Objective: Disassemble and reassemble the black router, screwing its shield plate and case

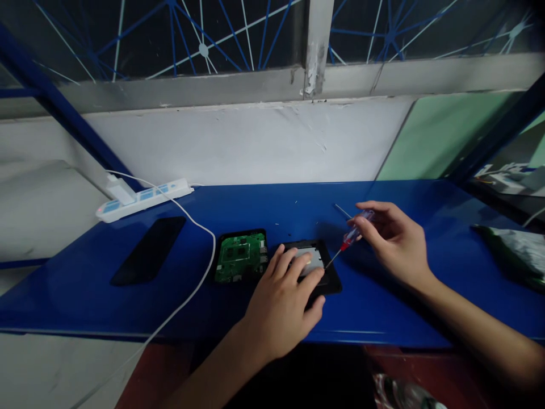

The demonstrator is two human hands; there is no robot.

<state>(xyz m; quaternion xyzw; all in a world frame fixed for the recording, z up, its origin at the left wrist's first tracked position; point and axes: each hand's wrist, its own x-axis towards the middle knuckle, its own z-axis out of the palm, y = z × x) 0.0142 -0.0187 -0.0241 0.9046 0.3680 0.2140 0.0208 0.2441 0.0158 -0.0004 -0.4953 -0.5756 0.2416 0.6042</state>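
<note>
My right hand (394, 241) grips a screwdriver (356, 230) with a clear purple handle and red collar. Its tip meets the right side of a metal plate (314, 259) inside a black plastic case (334, 281). Fingers spread, my left hand (283, 301) lies over that case and covers much of it. Left of it sits another black shell holding a green circuit board (240, 255), with metal ports along its right side. A thin metal rod (342, 211) lies behind the screwdriver; its other end is hidden.
A black phone-like slab (149, 250) and a white power strip (147, 200) lie on the left of the blue table (264, 199). A white cable (208, 233) runs past the circuit board. Tiny bits lie behind the cases. A green and silver packet (515, 253) is at right.
</note>
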